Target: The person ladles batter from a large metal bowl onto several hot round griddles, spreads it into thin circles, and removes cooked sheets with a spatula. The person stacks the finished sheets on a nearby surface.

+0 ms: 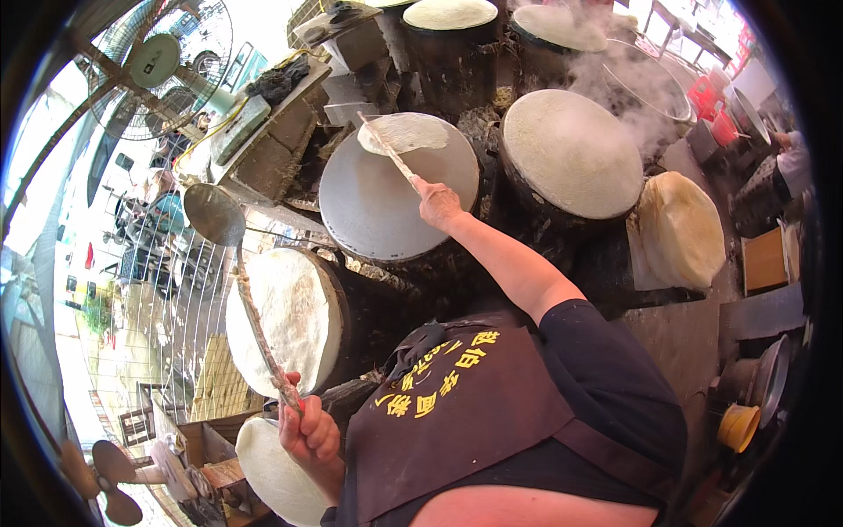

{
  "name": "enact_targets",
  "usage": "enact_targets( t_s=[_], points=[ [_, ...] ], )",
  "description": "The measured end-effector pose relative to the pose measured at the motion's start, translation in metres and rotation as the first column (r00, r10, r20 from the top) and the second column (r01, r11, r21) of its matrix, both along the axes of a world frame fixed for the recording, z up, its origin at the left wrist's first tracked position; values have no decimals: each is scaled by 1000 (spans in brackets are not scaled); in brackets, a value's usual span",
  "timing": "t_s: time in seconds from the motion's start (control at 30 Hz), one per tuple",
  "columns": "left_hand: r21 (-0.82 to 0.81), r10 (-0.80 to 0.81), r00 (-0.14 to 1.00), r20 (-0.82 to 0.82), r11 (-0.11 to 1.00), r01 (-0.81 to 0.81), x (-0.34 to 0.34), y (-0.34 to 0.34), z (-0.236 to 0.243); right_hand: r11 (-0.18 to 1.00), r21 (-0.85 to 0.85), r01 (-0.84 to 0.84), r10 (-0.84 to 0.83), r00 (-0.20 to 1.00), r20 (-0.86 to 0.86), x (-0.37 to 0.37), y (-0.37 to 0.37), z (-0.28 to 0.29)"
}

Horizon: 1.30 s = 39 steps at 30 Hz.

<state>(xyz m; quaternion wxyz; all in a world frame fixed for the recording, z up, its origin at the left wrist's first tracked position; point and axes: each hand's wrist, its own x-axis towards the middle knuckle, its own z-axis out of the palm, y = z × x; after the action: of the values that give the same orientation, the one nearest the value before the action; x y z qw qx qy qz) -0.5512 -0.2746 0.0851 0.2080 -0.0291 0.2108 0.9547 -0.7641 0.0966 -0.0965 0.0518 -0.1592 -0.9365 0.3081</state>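
Note:
My right hand [439, 205] is closed round a long wooden stick [392, 155], its far end at a pale, wet batter patch [423, 135]. That patch lies at the back of a round grey griddle [386, 206], whose nearer surface is bare. In my left hand [309, 429], closed and raised low on the left, is a long-handled ladle [215, 216]. Its metal bowl hangs left of the griddle, over its outer side. Below the ladle, a pale round flatbread [290, 318] covers another griddle. To the right, a steaming griddle carries a further pale round sheet [572, 151].
More drum stoves with pale rounds [450, 14] stand at the back, under steam. A stack of thin flatbreads [681, 230] sits at right. Bricks and a ledge [272, 132] border the left, beside a large fan [155, 61] and wire mesh. Another person's arm [795, 162] shows far right.

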Motion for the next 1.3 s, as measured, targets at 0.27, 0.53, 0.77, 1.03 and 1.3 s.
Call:
enact_targets(
  t_s=[0.27, 0.53, 0.77, 1.03, 1.3],
  points=[
    [-67, 34, 998, -53, 997, -38, 26, 12, 10, 999, -9, 31, -31, 998, -53, -11, 60, 5],
    [-98, 108, 994, -26, 989, -110, 32, 67, 27, 946, -77, -316, 307, 946, -107, -21, 45, 3],
    [-129, 144, 989, -36, 981, -148, 34, 92, 28, 975, -70, -212, 212, 977, -8, -47, 72, 0],
    [-136, 238, 971, -29, 961, -240, 44, 105, 31, 888, -198, -414, 371, 901, -223, -61, 91, -11],
    [-148, 286, 958, -13, 947, -285, 51, 111, 28, 807, -43, -589, 588, 808, -25, -41, 56, 6]
  ],
)
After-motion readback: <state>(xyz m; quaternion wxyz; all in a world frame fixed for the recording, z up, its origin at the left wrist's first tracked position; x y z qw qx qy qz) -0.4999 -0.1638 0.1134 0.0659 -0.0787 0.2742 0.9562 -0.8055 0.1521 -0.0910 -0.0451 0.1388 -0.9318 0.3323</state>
